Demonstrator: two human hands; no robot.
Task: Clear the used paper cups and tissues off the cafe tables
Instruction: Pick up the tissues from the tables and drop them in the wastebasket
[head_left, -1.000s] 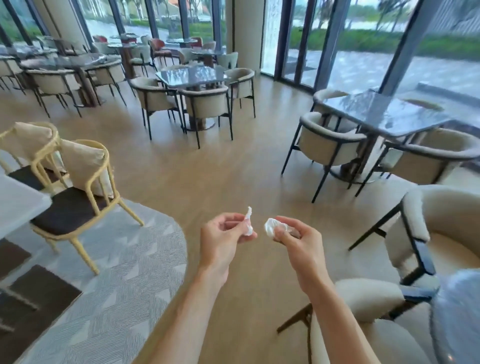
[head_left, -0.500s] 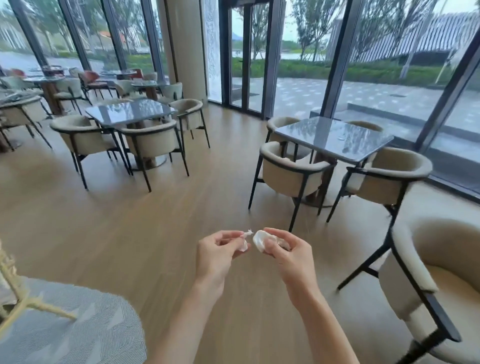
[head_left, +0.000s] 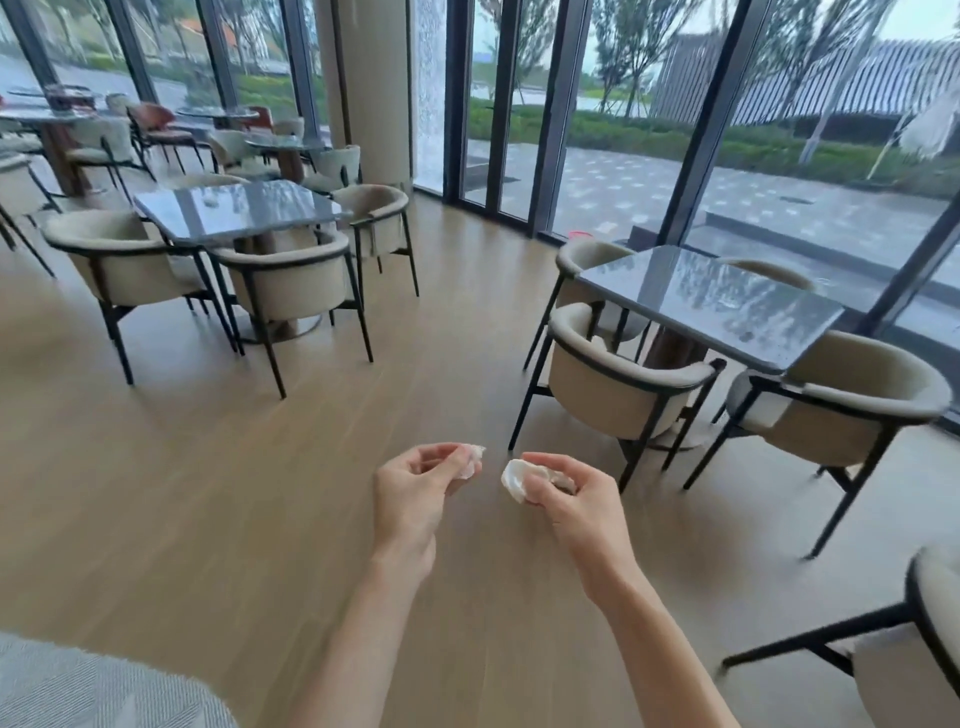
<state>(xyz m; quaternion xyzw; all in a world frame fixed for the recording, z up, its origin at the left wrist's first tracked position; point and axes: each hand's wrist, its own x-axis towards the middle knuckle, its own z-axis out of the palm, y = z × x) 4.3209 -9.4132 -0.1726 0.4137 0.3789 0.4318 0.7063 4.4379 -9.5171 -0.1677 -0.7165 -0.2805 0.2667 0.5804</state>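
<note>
Your left hand (head_left: 415, 480) and right hand (head_left: 563, 491) have parted, each pinching a tissue wad (head_left: 514, 478); the far-right surface (head_left: 727, 306) has drawn nearer.

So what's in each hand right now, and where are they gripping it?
The left hand pinches a small tissue scrap at its lower end. The right hand holds a crumpled tissue wad by its rear part, thumb across it.

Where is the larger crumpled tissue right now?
In the head view, the larger tissue is pinched in the right hand, just right of centre above the wood floor, beside the left hand.
</note>
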